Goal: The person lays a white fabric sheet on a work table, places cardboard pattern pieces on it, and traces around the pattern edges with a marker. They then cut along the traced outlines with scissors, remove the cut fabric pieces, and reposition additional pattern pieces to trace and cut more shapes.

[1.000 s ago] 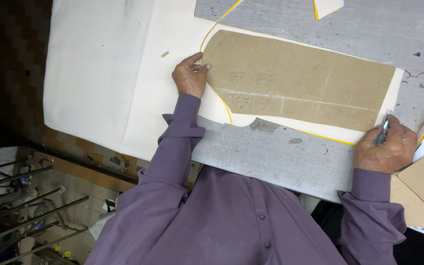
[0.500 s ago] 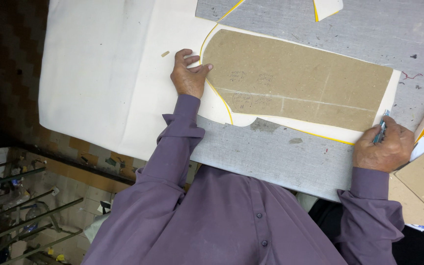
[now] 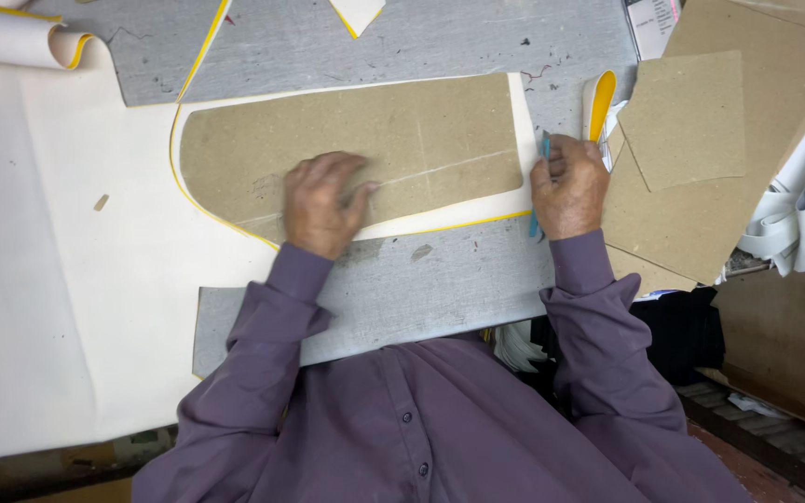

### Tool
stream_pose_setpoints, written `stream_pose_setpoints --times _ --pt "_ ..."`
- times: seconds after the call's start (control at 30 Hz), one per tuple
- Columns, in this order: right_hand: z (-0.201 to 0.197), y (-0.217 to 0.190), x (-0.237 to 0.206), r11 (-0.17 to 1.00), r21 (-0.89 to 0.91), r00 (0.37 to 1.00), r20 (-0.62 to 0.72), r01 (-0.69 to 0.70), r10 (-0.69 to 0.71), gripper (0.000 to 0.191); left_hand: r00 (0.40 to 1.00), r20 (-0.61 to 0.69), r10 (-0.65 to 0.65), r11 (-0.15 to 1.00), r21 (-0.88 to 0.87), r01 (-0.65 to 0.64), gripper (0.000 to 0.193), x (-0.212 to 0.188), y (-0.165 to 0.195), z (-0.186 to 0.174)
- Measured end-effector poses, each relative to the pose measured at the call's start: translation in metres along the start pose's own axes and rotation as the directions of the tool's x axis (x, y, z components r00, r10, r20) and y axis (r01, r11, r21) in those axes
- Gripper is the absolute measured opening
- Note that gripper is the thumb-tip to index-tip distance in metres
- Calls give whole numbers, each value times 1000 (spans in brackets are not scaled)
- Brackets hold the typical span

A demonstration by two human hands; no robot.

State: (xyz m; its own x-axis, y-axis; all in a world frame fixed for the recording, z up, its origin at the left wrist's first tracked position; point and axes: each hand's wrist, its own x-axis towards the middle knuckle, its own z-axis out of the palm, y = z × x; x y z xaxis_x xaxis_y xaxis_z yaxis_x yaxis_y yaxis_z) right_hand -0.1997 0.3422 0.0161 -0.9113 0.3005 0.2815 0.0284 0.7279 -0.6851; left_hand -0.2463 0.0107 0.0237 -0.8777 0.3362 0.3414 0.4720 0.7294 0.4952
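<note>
while flat on template [image 3: 356, 140], left hand [image 3: 320, 203]

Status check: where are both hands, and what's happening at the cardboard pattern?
Left hand flat on cardboard pattern, pinning it to white sheet. Right hand grips blue-handled tool at pattern's right end. Loose cardboard pieces alongside.

The cardboard template [image 3: 365, 149] is plain brown. Under it lies a cream-white sheet [image 3: 76, 307] with a thin yellow edge. The cutting board [image 3: 402, 37] is mottled grey, flecked with dark marks. The tool [image 3: 544, 177] in the right hand [image 3: 570, 186] is blue. The sleeves [image 3: 263, 363] are dull purple. The stacked cardboard pieces [image 3: 691, 121] are brown, and the curled strip [image 3: 600, 102] beside them shows bright yellow.
</note>
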Motion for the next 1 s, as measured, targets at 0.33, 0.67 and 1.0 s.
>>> stream_pose_setpoints --times 0.33,0.67,1.0 --pt "40 1 86 976 -63 978 -11 206 -207 23 689 700 -188 959 283 -26 127 133 116 57" --pt "49 2 96 974 -176 987 96 144 -129 13 664 715 -221 952 307 -14 129 140 119 60" --pt "-40 -27 -74 951 -303 942 296 -67 160 24 732 661 -163 962 272 -31 127 133 111 75"
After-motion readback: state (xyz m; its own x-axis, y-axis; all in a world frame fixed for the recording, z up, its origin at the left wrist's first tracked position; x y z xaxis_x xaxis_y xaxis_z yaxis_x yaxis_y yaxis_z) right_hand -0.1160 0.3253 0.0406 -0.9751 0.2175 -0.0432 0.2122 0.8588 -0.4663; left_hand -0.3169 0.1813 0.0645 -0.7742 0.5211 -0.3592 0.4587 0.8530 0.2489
